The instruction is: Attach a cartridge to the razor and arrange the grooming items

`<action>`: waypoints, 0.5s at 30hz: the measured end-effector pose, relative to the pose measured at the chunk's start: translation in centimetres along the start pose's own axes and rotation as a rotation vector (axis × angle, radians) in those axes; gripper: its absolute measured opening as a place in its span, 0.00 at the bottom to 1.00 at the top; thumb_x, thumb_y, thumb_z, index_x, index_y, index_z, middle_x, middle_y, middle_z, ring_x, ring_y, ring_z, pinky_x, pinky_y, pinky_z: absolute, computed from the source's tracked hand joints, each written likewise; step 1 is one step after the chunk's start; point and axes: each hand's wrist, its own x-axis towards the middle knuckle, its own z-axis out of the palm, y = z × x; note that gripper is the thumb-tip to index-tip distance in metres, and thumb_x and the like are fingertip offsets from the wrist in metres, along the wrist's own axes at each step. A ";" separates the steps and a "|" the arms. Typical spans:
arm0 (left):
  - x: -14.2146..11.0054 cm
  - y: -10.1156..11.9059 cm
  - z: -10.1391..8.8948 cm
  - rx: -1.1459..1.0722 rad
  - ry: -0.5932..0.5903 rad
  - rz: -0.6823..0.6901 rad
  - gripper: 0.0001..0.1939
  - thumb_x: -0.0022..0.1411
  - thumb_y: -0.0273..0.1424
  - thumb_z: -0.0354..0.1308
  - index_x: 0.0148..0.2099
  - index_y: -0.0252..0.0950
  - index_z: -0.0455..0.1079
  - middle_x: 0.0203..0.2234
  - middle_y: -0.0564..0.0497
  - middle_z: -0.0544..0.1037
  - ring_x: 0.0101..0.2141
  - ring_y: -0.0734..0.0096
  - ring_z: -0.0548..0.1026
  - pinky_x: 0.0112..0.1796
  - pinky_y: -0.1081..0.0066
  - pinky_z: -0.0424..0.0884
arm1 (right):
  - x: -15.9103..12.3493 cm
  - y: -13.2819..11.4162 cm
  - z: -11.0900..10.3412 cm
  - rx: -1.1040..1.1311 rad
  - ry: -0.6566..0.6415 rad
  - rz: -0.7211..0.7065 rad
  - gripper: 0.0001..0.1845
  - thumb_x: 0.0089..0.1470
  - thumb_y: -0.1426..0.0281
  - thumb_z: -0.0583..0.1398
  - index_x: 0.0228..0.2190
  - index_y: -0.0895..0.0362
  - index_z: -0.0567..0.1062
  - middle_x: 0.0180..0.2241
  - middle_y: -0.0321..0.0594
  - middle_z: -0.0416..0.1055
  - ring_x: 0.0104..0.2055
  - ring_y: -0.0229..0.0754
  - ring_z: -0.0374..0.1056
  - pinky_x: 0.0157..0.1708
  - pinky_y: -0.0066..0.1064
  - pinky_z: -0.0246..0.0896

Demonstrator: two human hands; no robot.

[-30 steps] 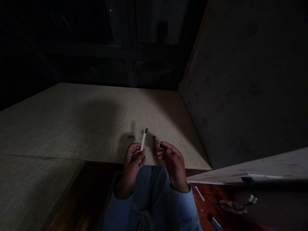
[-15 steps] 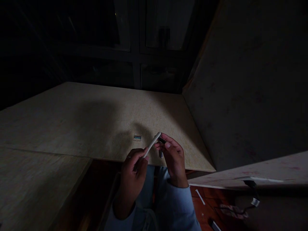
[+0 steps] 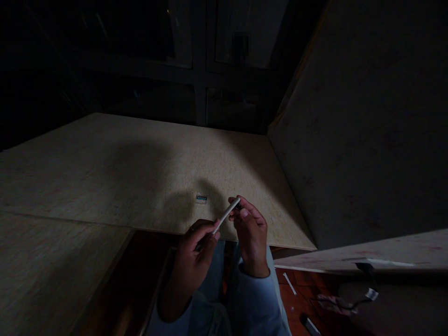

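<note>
My left hand (image 3: 198, 249) pinches the lower end of a slim white object (image 3: 227, 215), long and narrow like a stick, which slants up to the right. Its upper end meets the fingers of my right hand (image 3: 251, 228). Between that hand's thumb and fingers is a small dark piece (image 3: 239, 206), held against or just beside the white tip; contact is hard to make out. On the table beyond my hands lies a small clear case (image 3: 201, 198) with a blue-green and dark strip in it.
The pale speckled table (image 3: 150, 135) reaches back to a dark window frame. A patterned panel (image 3: 350, 140) rises on the right. On the reddish floor are a white strip (image 3: 290, 283), a dark cable (image 3: 353, 307) and a dark flat object (image 3: 311, 325).
The upper end of the white object has shifted slightly right and down along with my right-hand fingers. A dark bit that hung below the right fingers no longer shows.
</note>
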 end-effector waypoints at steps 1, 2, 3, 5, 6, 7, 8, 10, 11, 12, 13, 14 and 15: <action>0.0 0.1 0.0 -0.023 -0.016 -0.013 0.07 0.65 0.32 0.61 0.43 0.39 0.80 0.34 0.49 0.81 0.35 0.69 0.78 0.37 0.73 0.72 | -0.1 0.1 0.0 0.011 0.016 0.003 0.18 0.46 0.64 0.71 0.41 0.55 0.83 0.42 0.48 0.83 0.30 0.38 0.75 0.32 0.31 0.70; 0.0 0.2 0.0 -0.046 -0.030 -0.027 0.07 0.64 0.32 0.61 0.42 0.39 0.80 0.33 0.49 0.81 0.33 0.69 0.78 0.35 0.74 0.72 | -0.2 0.1 0.0 0.024 0.029 0.008 0.18 0.46 0.64 0.72 0.41 0.55 0.83 0.43 0.48 0.83 0.31 0.38 0.74 0.32 0.31 0.70; 0.0 0.3 0.1 -0.067 -0.043 -0.041 0.07 0.64 0.32 0.61 0.42 0.38 0.80 0.32 0.50 0.80 0.32 0.70 0.77 0.34 0.74 0.72 | -0.3 0.1 0.1 0.037 0.041 0.012 0.19 0.46 0.64 0.72 0.41 0.55 0.83 0.43 0.47 0.83 0.31 0.38 0.74 0.33 0.31 0.69; -0.1 0.4 0.1 -0.102 -0.063 -0.064 0.07 0.63 0.33 0.62 0.41 0.38 0.80 0.30 0.51 0.79 0.30 0.71 0.76 0.31 0.75 0.71 | -0.4 0.1 0.1 0.057 0.059 0.018 0.19 0.45 0.64 0.72 0.41 0.54 0.84 0.43 0.46 0.83 0.31 0.37 0.74 0.34 0.31 0.69; -0.1 0.5 0.2 -0.117 -0.067 -0.074 0.07 0.63 0.33 0.62 0.41 0.38 0.80 0.29 0.51 0.79 0.29 0.72 0.76 0.31 0.76 0.70 | -0.4 0.1 0.2 0.062 0.065 0.018 0.19 0.45 0.64 0.72 0.41 0.54 0.84 0.43 0.46 0.83 0.30 0.37 0.74 0.34 0.31 0.69; -0.2 0.5 0.2 -0.132 -0.068 -0.084 0.07 0.63 0.33 0.62 0.41 0.38 0.80 0.29 0.51 0.79 0.29 0.72 0.75 0.30 0.76 0.70 | -0.5 0.0 0.2 0.063 0.069 0.015 0.19 0.45 0.64 0.72 0.41 0.54 0.84 0.42 0.46 0.83 0.30 0.37 0.73 0.33 0.31 0.68; -0.2 0.5 0.1 -0.145 -0.069 -0.092 0.08 0.62 0.33 0.63 0.42 0.38 0.80 0.30 0.51 0.79 0.29 0.72 0.75 0.30 0.76 0.70 | -0.5 0.0 0.2 0.061 0.070 0.012 0.19 0.45 0.63 0.72 0.41 0.55 0.84 0.42 0.47 0.83 0.29 0.37 0.73 0.33 0.31 0.68; -0.3 0.4 0.0 -0.158 -0.067 -0.111 0.09 0.62 0.34 0.63 0.43 0.38 0.80 0.31 0.51 0.80 0.29 0.73 0.75 0.29 0.77 0.70 | -0.5 0.0 0.2 0.054 0.060 0.006 0.19 0.46 0.64 0.71 0.41 0.55 0.84 0.42 0.47 0.83 0.29 0.38 0.72 0.32 0.32 0.68; -0.4 0.2 -0.1 -0.155 -0.055 -0.123 0.09 0.62 0.34 0.63 0.43 0.38 0.80 0.31 0.51 0.80 0.29 0.73 0.75 0.29 0.77 0.70 | -0.5 0.0 0.1 0.052 0.048 0.005 0.19 0.46 0.64 0.71 0.41 0.55 0.84 0.42 0.47 0.83 0.29 0.38 0.72 0.32 0.32 0.68; -0.4 0.1 -0.2 -0.143 -0.035 -0.137 0.10 0.62 0.35 0.63 0.43 0.37 0.80 0.31 0.51 0.80 0.29 0.73 0.75 0.30 0.76 0.70 | -0.6 0.0 0.0 0.050 0.035 0.007 0.19 0.46 0.64 0.71 0.42 0.54 0.84 0.42 0.46 0.83 0.29 0.38 0.72 0.32 0.32 0.68; -0.4 -0.2 -0.4 -0.124 -0.008 -0.150 0.10 0.62 0.35 0.63 0.43 0.37 0.80 0.30 0.51 0.80 0.28 0.73 0.75 0.30 0.76 0.70 | -0.6 0.1 0.0 0.045 0.022 0.013 0.19 0.46 0.64 0.71 0.42 0.54 0.84 0.41 0.46 0.83 0.29 0.38 0.72 0.32 0.32 0.68; -0.4 -0.4 -0.5 -0.104 0.023 -0.164 0.11 0.62 0.35 0.63 0.44 0.37 0.79 0.29 0.52 0.79 0.28 0.73 0.75 0.30 0.76 0.70 | -0.6 0.2 -0.1 0.035 0.011 0.021 0.19 0.45 0.64 0.72 0.42 0.53 0.84 0.41 0.45 0.83 0.29 0.38 0.73 0.32 0.32 0.68; -0.4 -0.7 -0.6 -0.085 0.049 -0.177 0.11 0.62 0.36 0.63 0.44 0.36 0.79 0.28 0.52 0.79 0.28 0.73 0.75 0.30 0.76 0.71 | -0.6 0.2 -0.1 0.022 0.003 0.030 0.19 0.45 0.64 0.72 0.41 0.53 0.84 0.41 0.45 0.83 0.29 0.38 0.73 0.32 0.32 0.69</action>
